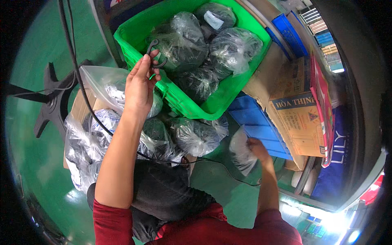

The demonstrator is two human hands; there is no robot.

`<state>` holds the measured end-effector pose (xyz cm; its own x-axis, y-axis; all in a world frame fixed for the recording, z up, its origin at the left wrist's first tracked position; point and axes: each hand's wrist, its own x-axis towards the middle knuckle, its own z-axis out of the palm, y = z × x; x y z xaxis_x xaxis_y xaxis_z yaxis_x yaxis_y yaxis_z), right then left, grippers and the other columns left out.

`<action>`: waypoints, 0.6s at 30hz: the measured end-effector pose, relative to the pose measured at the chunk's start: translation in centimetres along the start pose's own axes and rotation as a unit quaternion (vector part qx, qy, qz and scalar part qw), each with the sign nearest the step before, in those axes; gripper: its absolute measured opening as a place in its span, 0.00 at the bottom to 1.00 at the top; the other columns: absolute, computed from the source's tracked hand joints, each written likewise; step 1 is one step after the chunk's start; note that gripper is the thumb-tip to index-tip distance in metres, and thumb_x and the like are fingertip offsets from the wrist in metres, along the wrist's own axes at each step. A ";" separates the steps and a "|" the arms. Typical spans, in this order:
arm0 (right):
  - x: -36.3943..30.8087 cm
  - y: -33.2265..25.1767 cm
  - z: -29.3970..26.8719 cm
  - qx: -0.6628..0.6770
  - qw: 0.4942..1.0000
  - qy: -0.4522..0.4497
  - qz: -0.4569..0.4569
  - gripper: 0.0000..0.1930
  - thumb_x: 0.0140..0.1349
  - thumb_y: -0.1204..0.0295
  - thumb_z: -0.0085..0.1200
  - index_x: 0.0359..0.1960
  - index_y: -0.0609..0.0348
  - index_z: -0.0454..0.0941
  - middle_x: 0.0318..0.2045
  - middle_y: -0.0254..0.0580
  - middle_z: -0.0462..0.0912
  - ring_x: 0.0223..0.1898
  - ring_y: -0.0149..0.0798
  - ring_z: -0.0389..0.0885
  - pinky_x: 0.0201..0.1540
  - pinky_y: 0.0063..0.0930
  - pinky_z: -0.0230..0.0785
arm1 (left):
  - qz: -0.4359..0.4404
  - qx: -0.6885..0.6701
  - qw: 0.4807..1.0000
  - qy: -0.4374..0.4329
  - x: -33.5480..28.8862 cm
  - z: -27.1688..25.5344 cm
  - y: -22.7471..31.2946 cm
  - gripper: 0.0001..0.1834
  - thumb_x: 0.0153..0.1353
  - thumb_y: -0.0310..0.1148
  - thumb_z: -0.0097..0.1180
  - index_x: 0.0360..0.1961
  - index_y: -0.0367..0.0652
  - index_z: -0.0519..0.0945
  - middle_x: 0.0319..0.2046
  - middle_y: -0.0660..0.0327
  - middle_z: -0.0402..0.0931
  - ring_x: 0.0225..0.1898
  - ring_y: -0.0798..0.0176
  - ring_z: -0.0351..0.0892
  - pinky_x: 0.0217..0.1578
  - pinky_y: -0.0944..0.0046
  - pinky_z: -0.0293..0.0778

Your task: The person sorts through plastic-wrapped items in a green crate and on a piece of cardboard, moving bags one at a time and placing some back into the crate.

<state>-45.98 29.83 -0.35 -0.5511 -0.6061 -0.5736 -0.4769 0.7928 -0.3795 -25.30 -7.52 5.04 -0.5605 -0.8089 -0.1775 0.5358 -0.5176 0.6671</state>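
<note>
Biggest lettering here is on the dark blue panel [341, 143] at far right: bold white capitals turned sideways, with a smaller line next to them. The cardboard box [298, 116] beside it has pale capitals on a dark band, then small print and a triangular emblem below. Up in the green crate [216, 111], one clear plastic bag [224, 27] has a white label [213, 19], too tiny to read. Blue marks on a wrinkled white bag [105, 119], lower left, are illegible too.

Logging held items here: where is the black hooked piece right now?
In the head view, the black hooked piece is upper left of centre, held in the fingers of the left hand, seen against the left side of the green crate.
</note>
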 end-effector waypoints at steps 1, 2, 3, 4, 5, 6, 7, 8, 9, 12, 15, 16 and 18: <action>0.2 2.1 1.8 -0.084 0.996 0.030 0.009 0.09 0.42 0.75 0.40 0.27 0.61 0.70 0.24 0.41 0.74 0.30 0.37 0.71 0.33 0.28 0.61 | -0.004 -0.005 1.000 0.006 0.0 0.3 -0.3 0.13 0.54 0.36 0.45 0.37 0.39 0.72 0.24 0.67 0.68 0.23 0.75 0.64 0.24 0.76 0.62; 0.6 3.5 3.9 -0.080 0.996 0.027 0.008 0.09 0.42 0.75 0.40 0.27 0.61 0.70 0.24 0.41 0.74 0.30 0.37 0.71 0.33 0.28 0.61 | -0.005 -0.001 1.000 0.008 0.0 0.2 -0.5 0.13 0.54 0.36 0.45 0.37 0.39 0.72 0.24 0.67 0.68 0.23 0.75 0.64 0.24 0.76 0.62; 0.8 4.6 5.9 -0.078 0.995 0.035 0.053 0.10 0.43 0.73 0.41 0.29 0.60 0.70 0.27 0.44 0.74 0.31 0.41 0.71 0.35 0.31 0.61 | -0.011 0.015 1.000 0.007 0.1 0.4 -1.1 0.14 0.54 0.36 0.45 0.38 0.39 0.71 0.25 0.66 0.69 0.24 0.74 0.65 0.24 0.76 0.63; 1.0 4.0 7.0 -0.076 0.992 0.041 0.092 0.11 0.45 0.72 0.42 0.31 0.59 0.70 0.29 0.47 0.75 0.33 0.44 0.72 0.36 0.33 0.62 | -0.012 0.033 0.999 0.008 0.1 0.5 -1.1 0.14 0.54 0.36 0.45 0.39 0.39 0.71 0.26 0.66 0.69 0.25 0.73 0.67 0.25 0.75 0.63; 1.0 3.5 7.4 -0.076 0.992 0.040 0.092 0.11 0.45 0.72 0.42 0.31 0.59 0.70 0.29 0.47 0.75 0.33 0.44 0.72 0.36 0.33 0.62 | -0.012 0.033 0.999 0.009 0.0 0.6 -1.2 0.14 0.54 0.36 0.45 0.39 0.39 0.71 0.26 0.66 0.69 0.25 0.73 0.67 0.25 0.75 0.63; 0.8 2.0 7.4 -0.115 0.991 -0.007 0.069 0.11 0.46 0.71 0.42 0.32 0.58 0.70 0.30 0.48 0.74 0.34 0.45 0.72 0.36 0.35 0.62 | -0.007 0.050 0.999 0.008 -0.1 0.7 -1.1 0.14 0.54 0.35 0.45 0.40 0.40 0.71 0.26 0.65 0.70 0.26 0.72 0.68 0.26 0.74 0.65; 0.8 1.2 7.1 -0.154 0.986 -0.051 0.049 0.11 0.47 0.70 0.42 0.33 0.57 0.70 0.31 0.50 0.74 0.35 0.47 0.72 0.37 0.36 0.62 | -0.004 0.066 0.998 0.004 -0.1 1.0 -1.2 0.15 0.54 0.35 0.46 0.41 0.40 0.70 0.27 0.64 0.70 0.26 0.71 0.69 0.27 0.74 0.66; 1.8 0.8 6.4 -0.178 0.977 -0.100 0.057 0.11 0.47 0.69 0.42 0.32 0.57 0.70 0.29 0.48 0.75 0.32 0.48 0.72 0.37 0.35 0.62 | -0.003 0.064 0.998 0.001 0.0 1.4 -1.2 0.15 0.54 0.35 0.46 0.41 0.40 0.70 0.27 0.64 0.70 0.26 0.71 0.69 0.27 0.74 0.66; 2.4 -2.8 4.1 -0.203 0.970 -0.134 0.023 0.10 0.49 0.69 0.42 0.31 0.58 0.70 0.27 0.46 0.75 0.31 0.45 0.73 0.36 0.33 0.63 | 0.021 0.072 0.997 0.004 0.1 1.2 -1.3 0.15 0.54 0.35 0.46 0.40 0.39 0.70 0.27 0.63 0.70 0.27 0.71 0.70 0.28 0.73 0.67; 3.3 -14.2 -3.0 -0.019 0.972 -0.178 -0.151 0.09 0.53 0.67 0.43 0.27 0.62 0.69 0.21 0.39 0.74 0.25 0.32 0.72 0.30 0.25 0.65 | 0.090 0.101 0.990 0.048 0.7 -1.0 -0.1 0.14 0.54 0.35 0.46 0.39 0.38 0.70 0.27 0.61 0.70 0.28 0.69 0.71 0.31 0.71 0.68; 6.6 -22.7 -7.2 0.082 0.931 -0.167 -0.313 0.07 0.54 0.71 0.43 0.27 0.62 0.69 0.17 0.33 0.71 0.20 0.24 0.70 0.23 0.17 0.63 | 0.161 0.128 0.972 0.110 1.2 -2.9 0.5 0.12 0.54 0.33 0.44 0.37 0.36 0.69 0.29 0.59 0.71 0.30 0.68 0.72 0.32 0.70 0.68; 7.9 -24.9 -8.7 0.094 0.929 -0.126 -0.334 0.07 0.53 0.70 0.44 0.27 0.62 0.69 0.17 0.33 0.71 0.19 0.24 0.70 0.23 0.17 0.62 | 0.184 0.164 0.964 0.101 1.4 -2.3 0.2 0.12 0.55 0.33 0.44 0.36 0.35 0.69 0.29 0.59 0.72 0.30 0.68 0.72 0.32 0.71 0.68; 14.1 -27.8 -10.2 0.048 0.943 -0.055 -0.326 0.07 0.51 0.70 0.45 0.27 0.62 0.69 0.18 0.35 0.72 0.19 0.26 0.71 0.23 0.19 0.63 | 0.242 0.285 0.924 0.084 1.5 -1.2 0.0 0.11 0.54 0.33 0.45 0.33 0.35 0.71 0.27 0.59 0.73 0.31 0.68 0.72 0.33 0.72 0.67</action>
<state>-47.47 -1.42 9.54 -0.0847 -0.9602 -0.2660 -0.6228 0.2595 -0.7381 -25.41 -9.04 3.92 -0.2102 -0.9639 0.1637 0.2523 0.1083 0.9616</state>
